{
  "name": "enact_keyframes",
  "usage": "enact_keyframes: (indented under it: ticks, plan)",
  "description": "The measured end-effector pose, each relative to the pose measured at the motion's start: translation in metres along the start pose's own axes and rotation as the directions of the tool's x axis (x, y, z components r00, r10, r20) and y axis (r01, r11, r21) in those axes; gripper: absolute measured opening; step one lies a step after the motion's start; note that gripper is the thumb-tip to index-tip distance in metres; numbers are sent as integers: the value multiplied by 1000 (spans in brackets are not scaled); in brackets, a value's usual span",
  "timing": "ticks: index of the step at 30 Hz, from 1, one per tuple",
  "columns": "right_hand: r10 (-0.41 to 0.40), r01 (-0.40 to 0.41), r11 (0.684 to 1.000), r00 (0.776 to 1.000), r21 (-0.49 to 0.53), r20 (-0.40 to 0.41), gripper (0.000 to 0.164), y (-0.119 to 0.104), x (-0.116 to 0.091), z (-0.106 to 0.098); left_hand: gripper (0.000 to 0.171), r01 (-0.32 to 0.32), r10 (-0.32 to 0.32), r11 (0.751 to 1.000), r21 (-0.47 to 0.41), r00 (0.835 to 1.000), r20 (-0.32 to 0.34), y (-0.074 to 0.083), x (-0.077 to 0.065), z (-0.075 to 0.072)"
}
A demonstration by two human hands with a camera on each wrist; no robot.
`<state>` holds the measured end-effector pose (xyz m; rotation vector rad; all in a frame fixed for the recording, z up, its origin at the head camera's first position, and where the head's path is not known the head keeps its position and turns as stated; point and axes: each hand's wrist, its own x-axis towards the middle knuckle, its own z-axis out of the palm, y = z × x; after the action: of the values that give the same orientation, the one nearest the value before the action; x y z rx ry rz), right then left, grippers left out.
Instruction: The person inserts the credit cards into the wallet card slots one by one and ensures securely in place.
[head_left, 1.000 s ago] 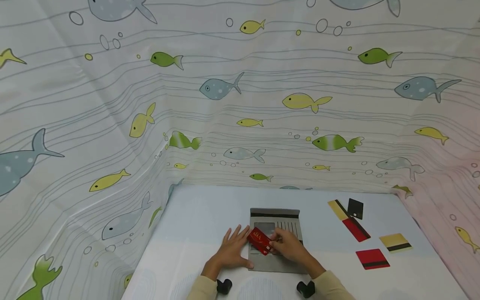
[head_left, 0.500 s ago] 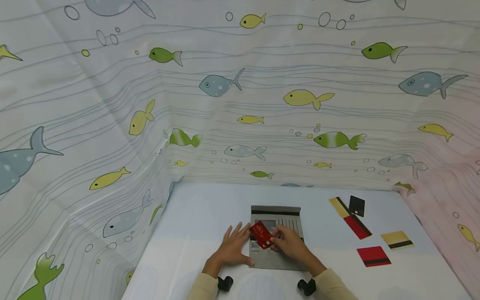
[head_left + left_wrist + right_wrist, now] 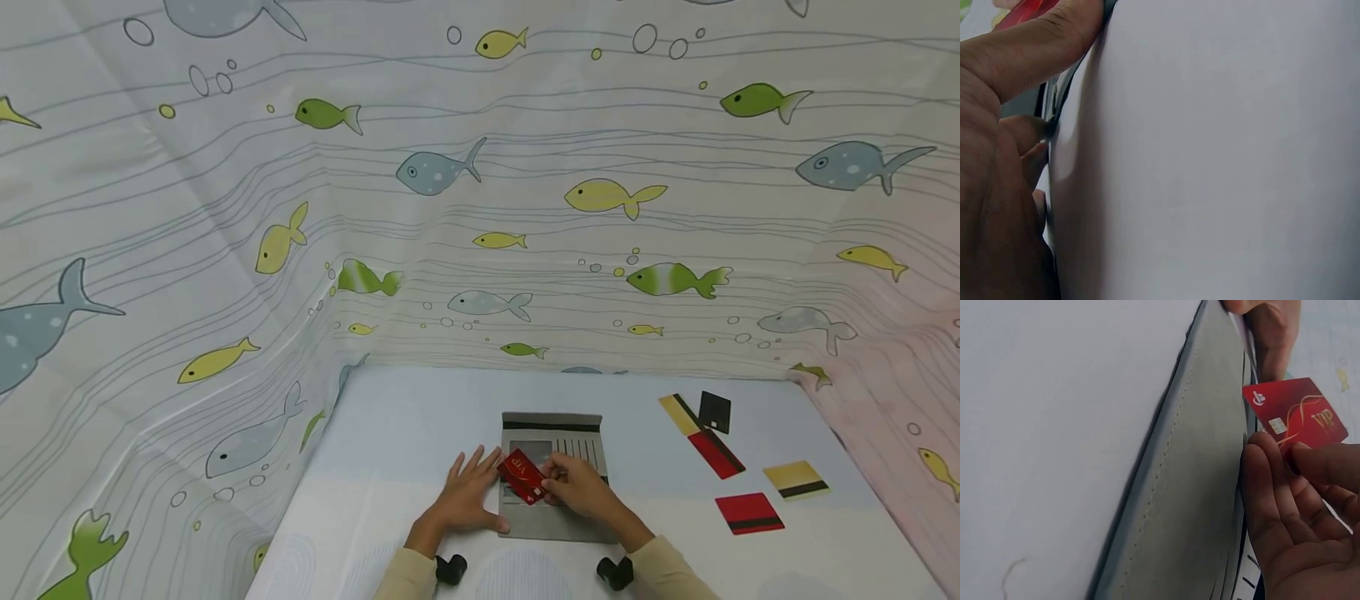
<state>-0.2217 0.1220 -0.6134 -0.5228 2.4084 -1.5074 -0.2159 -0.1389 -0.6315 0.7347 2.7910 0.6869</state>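
Note:
A grey wallet [image 3: 551, 527] lies unfolded on the white table, with card slots and a clear window showing in its upper part. Over it, my right hand [image 3: 581, 487] pinches a red VIP card [image 3: 520, 477] by one corner between thumb and fingers. The right wrist view shows the card's gold chip and lettering, and the wallet's stitched edge [image 3: 1166, 450] beside the fingers. My left hand [image 3: 467, 497] rests at the wallet's left side, fingers spread, thumb on its lower left edge. In the left wrist view the left thumb [image 3: 1041, 47] hides part of the wallet.
To the right lie several loose cards: a black card [image 3: 715, 412], a gold card [image 3: 678, 414] end to end with a red card [image 3: 717, 453], another gold card [image 3: 797, 480] and another red card [image 3: 749, 512]. Fish-print fabric [image 3: 480, 208] hangs behind and at the sides.
The red VIP card has shifted and tilted slightly over the wallet in my right hand. My left hand stays in place, and the loose cards lie as before.

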Motion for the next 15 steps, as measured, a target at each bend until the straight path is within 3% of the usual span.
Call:
enact_keyframes:
  ticks: [9,15]
  plan:
    - [-35,36,988,999,-148,9,5,5,0,-6,121,6,-6,999,40,1000,11,1,1,-1]
    - [-33,35,984,999,-176,13,6,5,-4,-10,122,22,-23,999,32,999,25,1,1,1]
